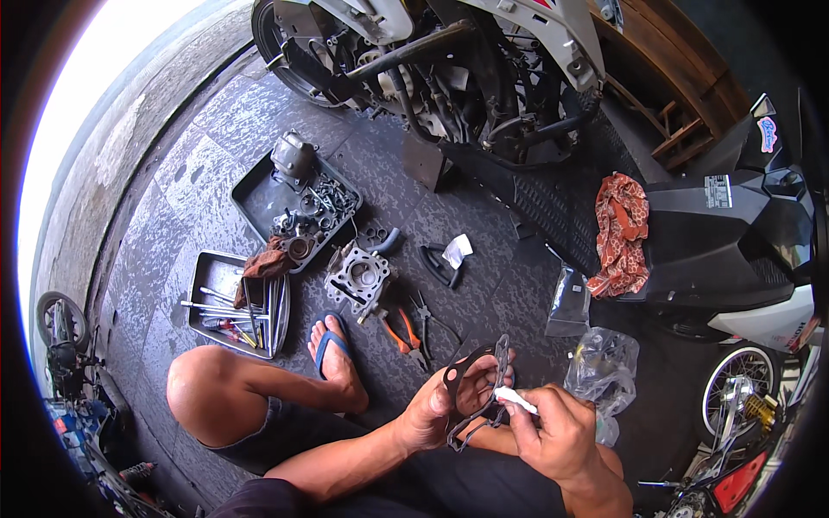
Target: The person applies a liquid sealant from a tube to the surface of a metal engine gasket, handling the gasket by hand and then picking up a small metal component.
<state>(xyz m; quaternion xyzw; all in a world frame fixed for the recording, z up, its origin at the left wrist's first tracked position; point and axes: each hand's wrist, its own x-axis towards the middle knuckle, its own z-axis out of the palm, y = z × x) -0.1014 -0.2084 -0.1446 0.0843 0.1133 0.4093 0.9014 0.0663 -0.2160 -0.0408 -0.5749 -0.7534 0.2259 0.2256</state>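
Note:
My left hand (430, 407) is wrapped round one side of a thin dark engine gasket (454, 376) with large openings, held up above my lap. My right hand (557, 425) pinches a small white tube-like piece (516, 399) between thumb and fingers. Its tip is at the gasket's near side; whether it touches cannot be made out. Beyond my hands, orange-handled pliers (402, 334) and a dark-handled pair of pliers (439, 321) lie on the floor. A metal engine cylinder (361, 278) sits just past them.
A tray of engine parts (250, 203) and a tool tray (281, 324) with a brown rag (268, 262) stand left. Black hose (439, 268) and white paper (458, 250) lie ahead. Clear plastic bags (604, 367) are right. A partly stripped motorbike (440, 78) stands ahead; patterned cloth (622, 233) lies right.

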